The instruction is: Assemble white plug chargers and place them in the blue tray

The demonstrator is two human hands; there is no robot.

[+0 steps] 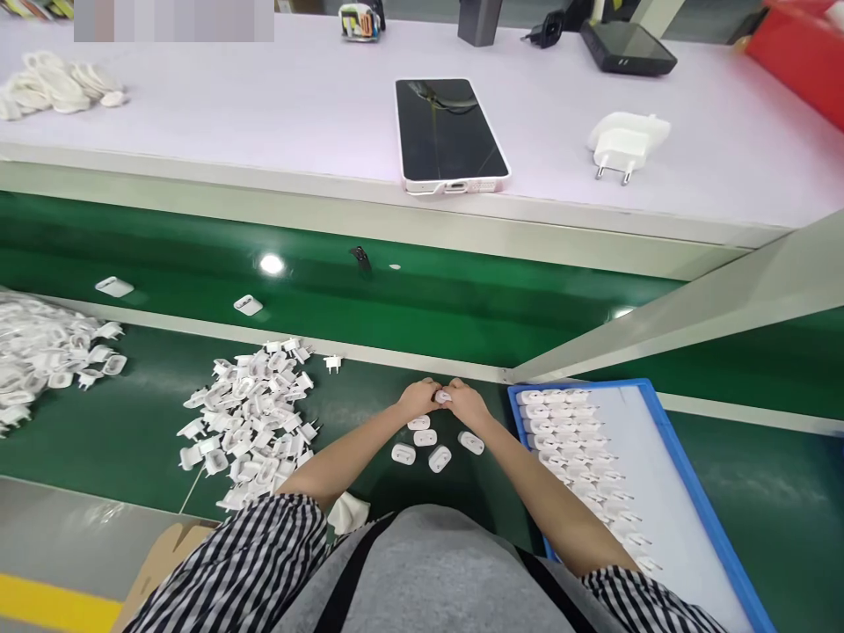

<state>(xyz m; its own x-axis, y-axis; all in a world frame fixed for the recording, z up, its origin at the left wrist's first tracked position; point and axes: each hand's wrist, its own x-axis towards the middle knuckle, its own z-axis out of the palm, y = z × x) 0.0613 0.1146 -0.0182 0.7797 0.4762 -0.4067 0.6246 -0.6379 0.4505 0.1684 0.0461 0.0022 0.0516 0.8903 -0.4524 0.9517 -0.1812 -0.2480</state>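
My left hand (419, 398) and my right hand (465, 403) meet above the dark green bench mat, fingers closed from both sides around one small white charger (442, 397). Most of that charger is hidden by the fingers. Just below the hands lie several loose white chargers (425, 437) on the mat, apart from each other. Left of my left arm is a large heap of white plug adapters with pins (264, 413). To the right, a blue-rimmed tray (686, 457) holds rows of white chargers (567, 431) along its left side.
Another white heap (46, 352) lies far left. A raised white shelf (264, 132) carries a phone (452, 132), a white plug (626, 145), white cables (59, 83) and a black device (626, 46). A slanted white post (659, 308) rises behind the tray. A white cloth (348, 512) lies near my body.
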